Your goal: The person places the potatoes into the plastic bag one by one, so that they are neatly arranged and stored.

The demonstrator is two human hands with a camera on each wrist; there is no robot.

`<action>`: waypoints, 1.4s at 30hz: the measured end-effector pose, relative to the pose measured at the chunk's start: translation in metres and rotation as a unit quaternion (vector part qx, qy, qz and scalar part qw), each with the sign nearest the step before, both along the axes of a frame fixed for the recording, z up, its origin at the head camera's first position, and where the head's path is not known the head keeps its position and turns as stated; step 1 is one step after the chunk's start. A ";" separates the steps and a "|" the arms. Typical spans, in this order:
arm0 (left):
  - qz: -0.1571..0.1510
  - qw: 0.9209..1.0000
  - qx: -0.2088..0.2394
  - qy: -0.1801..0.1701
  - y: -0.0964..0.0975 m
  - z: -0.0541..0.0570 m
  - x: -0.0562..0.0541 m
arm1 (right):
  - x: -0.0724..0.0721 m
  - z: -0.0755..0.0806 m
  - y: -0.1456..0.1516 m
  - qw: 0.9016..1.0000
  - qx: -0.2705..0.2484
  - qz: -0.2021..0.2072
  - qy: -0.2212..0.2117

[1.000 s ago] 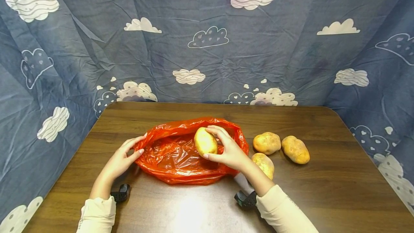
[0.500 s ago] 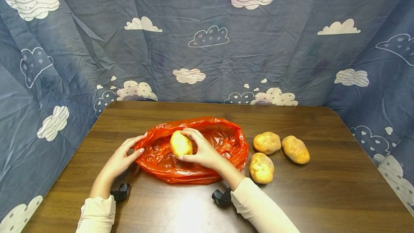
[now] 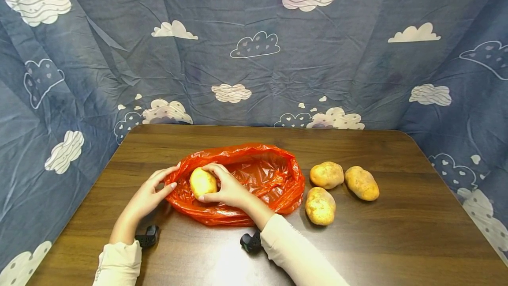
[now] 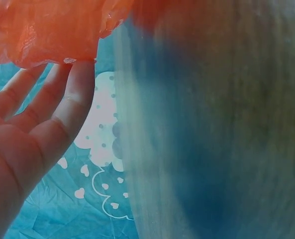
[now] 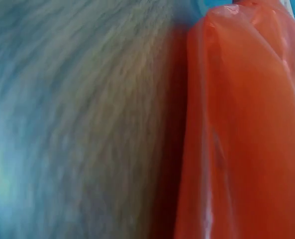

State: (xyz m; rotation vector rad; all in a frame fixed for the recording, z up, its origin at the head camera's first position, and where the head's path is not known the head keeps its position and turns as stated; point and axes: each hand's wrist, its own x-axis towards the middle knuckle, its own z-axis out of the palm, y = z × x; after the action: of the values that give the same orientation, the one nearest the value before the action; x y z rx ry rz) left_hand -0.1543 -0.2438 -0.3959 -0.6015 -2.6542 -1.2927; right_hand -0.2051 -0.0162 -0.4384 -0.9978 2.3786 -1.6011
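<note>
In the head view, with the clock centred on the bag and twelve at the table's far edge, the person's right hand (image 3: 230, 190) grips an oval, smooth yellow potato (image 3: 201, 184), thumb on the near side and fingers on the far side. This potato is within the mouth of a glossy red plastic bag (image 3: 222, 219), toward nine o'clock; whether it touches the bottom cannot be told. The left hand (image 3: 150, 193) is at the rim at nine o'clock, fingers nearly straight, thumb held apart from them, both touching the red film. Outside the bag, at three o'clock, lie a rounded tan potato (image 3: 326, 175) and, farther out, a longer, knobbly potato (image 3: 362, 183); toward four lies a plump, speckled potato (image 3: 320, 206). Beneath is a brown wood-grain table (image 3: 377, 242).

The left wrist view adds what the head view hides: the left palm and three extended fingers at nine to ten o'clock of that view, tips meeting the bag's crumpled edge.

The right wrist view shows the bag's outer wall close up at three o'clock and a blurred brownish surface at nine; the right hand's grip is visible from the head alone.
</note>
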 end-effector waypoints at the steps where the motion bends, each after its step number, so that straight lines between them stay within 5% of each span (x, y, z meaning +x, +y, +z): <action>1: -0.001 1.000 0.000 -0.001 0.000 0.000 0.000 | 0.000 0.000 -0.002 1.000 0.008 -0.001 0.004; 12: 0.000 1.000 -0.006 -0.002 0.002 0.003 0.002 | 0.000 -0.001 -0.017 0.997 0.076 -0.006 0.022; 22: -0.004 1.000 -0.003 0.000 -0.015 -0.028 -0.014 | 0.001 -0.003 -0.016 1.000 0.013 0.007 -0.027; 30: -0.009 1.000 0.008 0.001 -0.003 -0.007 -0.004 | 0.002 -0.002 -0.010 0.999 -0.018 0.008 -0.041; 32: -0.008 1.000 0.002 0.002 -0.002 -0.005 -0.003 | 0.002 0.001 -0.008 0.999 -0.023 0.005 -0.040; 37: -0.005 1.000 -0.008 0.005 -0.011 -0.023 -0.012 | 0.007 0.012 -0.002 1.000 -0.005 -0.013 -0.014; 42: -0.005 1.000 0.000 0.008 -0.017 -0.034 -0.018 | 0.020 0.039 0.008 1.000 -0.023 -0.011 0.002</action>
State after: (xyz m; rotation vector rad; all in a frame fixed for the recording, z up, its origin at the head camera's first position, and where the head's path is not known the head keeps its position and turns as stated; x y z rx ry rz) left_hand -0.1720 -0.2608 -0.4295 -0.6233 -2.6426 -1.2845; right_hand -0.1853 -0.0085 -0.3992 -0.9885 2.3740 -1.6694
